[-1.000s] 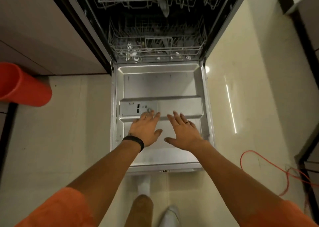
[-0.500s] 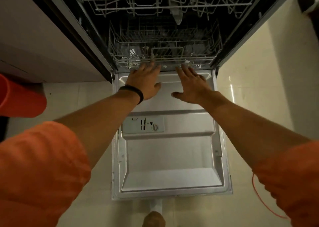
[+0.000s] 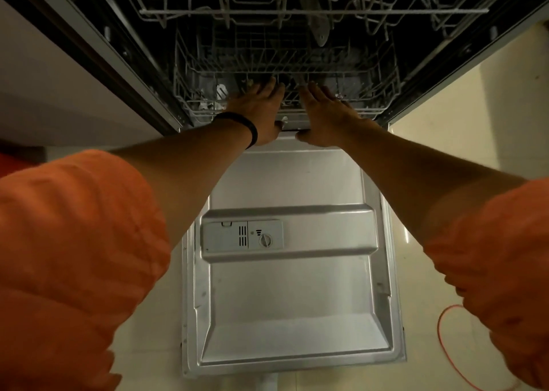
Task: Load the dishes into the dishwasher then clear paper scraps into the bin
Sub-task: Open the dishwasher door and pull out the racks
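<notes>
While we leaned over the open dishwasher door, we logged: lower rack at 12 o'clock, inside the tub, under the upper rack. Left hand, with black wristband, and right hand lay side by side on the lower rack's front rail. Fingers lay straight, thumbs spread, grasping nothing. Detergent dispenser on the door, 9 o'clock; orange cable on the floor, 4 o'clock.
</notes>
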A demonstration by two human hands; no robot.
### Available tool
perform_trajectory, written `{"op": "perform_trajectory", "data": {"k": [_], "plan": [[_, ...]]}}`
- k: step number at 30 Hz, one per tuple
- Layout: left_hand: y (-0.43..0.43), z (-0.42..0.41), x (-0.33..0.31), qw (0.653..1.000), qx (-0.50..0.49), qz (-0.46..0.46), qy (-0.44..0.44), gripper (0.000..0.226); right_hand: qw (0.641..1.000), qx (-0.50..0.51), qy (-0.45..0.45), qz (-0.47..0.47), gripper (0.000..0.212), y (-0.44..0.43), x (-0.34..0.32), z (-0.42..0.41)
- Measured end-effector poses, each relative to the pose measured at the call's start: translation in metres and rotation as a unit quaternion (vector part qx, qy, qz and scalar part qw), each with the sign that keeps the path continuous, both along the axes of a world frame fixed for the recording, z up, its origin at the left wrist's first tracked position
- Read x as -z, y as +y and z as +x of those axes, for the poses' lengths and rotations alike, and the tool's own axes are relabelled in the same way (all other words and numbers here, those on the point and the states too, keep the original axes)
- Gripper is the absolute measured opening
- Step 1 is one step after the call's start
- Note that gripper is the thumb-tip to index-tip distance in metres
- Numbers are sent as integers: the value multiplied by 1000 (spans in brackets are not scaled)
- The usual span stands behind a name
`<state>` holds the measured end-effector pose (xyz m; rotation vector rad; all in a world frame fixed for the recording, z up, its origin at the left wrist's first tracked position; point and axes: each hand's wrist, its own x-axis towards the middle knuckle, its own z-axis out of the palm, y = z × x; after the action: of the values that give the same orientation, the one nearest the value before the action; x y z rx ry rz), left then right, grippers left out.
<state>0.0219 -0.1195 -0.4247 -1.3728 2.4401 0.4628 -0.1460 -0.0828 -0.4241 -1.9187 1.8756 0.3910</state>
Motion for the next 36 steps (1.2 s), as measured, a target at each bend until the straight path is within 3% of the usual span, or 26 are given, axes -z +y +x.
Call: {"op": "perform_trajectory", "data": {"k": [5,12,22,36], "plan": [[1,-1,9,998,-21,30,50,85,1000,-4,-4,-13,114,3,8,-3],[35,5,-1,998,-5,46,44,80,1000,-12,-21,11,114,37,4,0],[132,16,-1,997,-26,44,64,79,999,-12,-18,24,110,132,-9,15],[313,43,-14,993,-28,112,19,74,994,-25,-21,102,111,317,-12,39]]}}
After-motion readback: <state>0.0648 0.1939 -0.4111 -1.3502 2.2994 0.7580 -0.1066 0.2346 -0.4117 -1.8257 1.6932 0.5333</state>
